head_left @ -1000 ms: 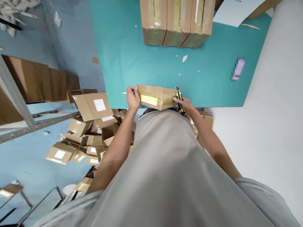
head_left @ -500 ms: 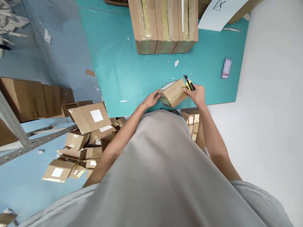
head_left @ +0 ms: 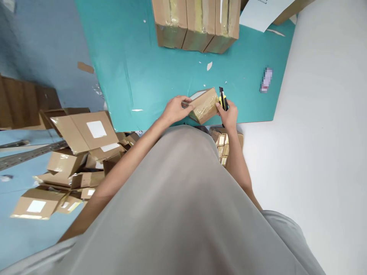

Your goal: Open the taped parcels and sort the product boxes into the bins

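Note:
A small taped cardboard box [head_left: 205, 107] lies tilted near the front edge of the teal table, a white label on its upper left face. Thumb and fingers of my left hand [head_left: 177, 110] close on the box's left end. My right hand [head_left: 228, 115] holds a black and yellow box cutter [head_left: 223, 100], its tip pointing away from me. The right thumb touches the right end of the box at the same time. Whether the cutter's blade is out, I cannot tell.
Three taped cartons [head_left: 197, 28] stand side by side at the back of the teal table [head_left: 149, 80]. A white sheet [head_left: 263, 13] lies at the far right. Opened cardboard boxes [head_left: 83, 133] pile up on the floor at left. A box of small packages [head_left: 223, 147] sits below the table edge.
My left hand has shifted its hold on the box's end, with the wrist higher. The cutter has turned more upright in my right hand. The whole view has shifted slightly.

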`<state>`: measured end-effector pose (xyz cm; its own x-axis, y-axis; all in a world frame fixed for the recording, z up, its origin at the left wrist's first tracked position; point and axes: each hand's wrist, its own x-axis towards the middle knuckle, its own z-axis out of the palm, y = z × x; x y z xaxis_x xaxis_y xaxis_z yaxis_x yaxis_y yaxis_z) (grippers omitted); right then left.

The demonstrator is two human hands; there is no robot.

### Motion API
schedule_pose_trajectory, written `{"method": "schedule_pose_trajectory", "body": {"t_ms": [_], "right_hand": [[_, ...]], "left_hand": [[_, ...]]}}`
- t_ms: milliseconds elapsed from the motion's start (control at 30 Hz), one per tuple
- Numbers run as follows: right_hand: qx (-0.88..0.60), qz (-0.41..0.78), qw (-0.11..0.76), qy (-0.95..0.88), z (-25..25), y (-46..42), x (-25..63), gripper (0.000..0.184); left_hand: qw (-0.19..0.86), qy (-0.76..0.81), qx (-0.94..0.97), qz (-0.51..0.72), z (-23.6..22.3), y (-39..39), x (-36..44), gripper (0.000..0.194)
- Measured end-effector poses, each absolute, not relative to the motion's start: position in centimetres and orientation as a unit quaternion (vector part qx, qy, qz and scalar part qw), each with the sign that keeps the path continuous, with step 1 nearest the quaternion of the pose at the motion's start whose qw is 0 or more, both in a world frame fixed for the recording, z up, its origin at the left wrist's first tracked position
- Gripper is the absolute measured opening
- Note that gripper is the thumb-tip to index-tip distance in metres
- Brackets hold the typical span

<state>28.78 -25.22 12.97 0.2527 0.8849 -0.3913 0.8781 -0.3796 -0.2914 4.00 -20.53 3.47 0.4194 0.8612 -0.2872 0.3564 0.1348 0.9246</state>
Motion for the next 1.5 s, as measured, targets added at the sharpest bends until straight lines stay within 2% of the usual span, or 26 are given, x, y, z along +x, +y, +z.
{"method": "schedule_pose_trajectory", "body": {"t_ms": [100,200,333,567,733,1067,1333,1500], "right_hand": [[-0.803,0.188,0.022,-0.565,13.7,-27.5,27.6,0.062],[-0.776,0.202,0.019,-0.597,14.5,-29.7,25.9,0.057],[-0.728,0.26,-0.054,-0.632,15.3,-31.2,23.7,0.054],[-0.714,0.238,-0.146,-0.643,16.2,-30.0,21.1,0.056],[-0.719,0.24,-0.198,-0.621,17.3,-29.4,20.2,0.056],[-0.729,0.248,-0.252,-0.586,18.3,-28.6,17.8,0.055],[-0.733,0.255,-0.296,-0.556,19.2,-30.9,19.3,0.049],[-0.708,0.27,-0.287,-0.585,18.4,-30.7,20.2,0.048]], "left_hand": [[0.553,0.504,0.622,0.23,3.4,-20.3,4.3,0.03],[0.546,0.514,0.617,0.239,2.8,-19.9,4.3,0.028],[0.549,0.523,0.605,0.243,2.1,-19.5,4.2,0.026],[0.56,0.538,0.598,0.198,3.9,-19.4,4.0,0.02],[0.555,0.555,0.597,0.167,5.0,-19.5,4.1,0.026],[0.527,0.594,0.59,0.149,5.5,-20.3,4.7,0.027],[0.516,0.591,0.594,0.175,4.8,-20.9,4.9,0.026],[0.51,0.596,0.591,0.186,4.2,-20.9,4.8,0.027]]}}
